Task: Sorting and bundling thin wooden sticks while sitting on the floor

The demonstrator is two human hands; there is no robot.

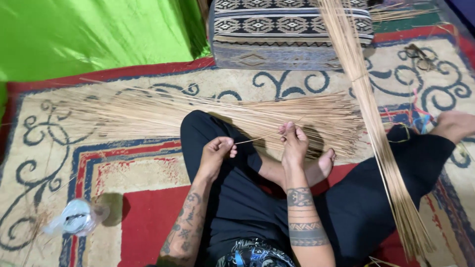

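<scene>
Thin stick (257,140) pinched between left hand (216,151) and right hand (294,143) fingers

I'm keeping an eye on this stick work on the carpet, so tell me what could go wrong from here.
The single thin stick pinched between the left hand and right hand looks slender and could snap if bent. The loose spread of sticks lies right in front of the crossed legs, so a shifting bare foot might scatter or crush it. The long tied bundle leans across the right leg and may slide off.
</scene>
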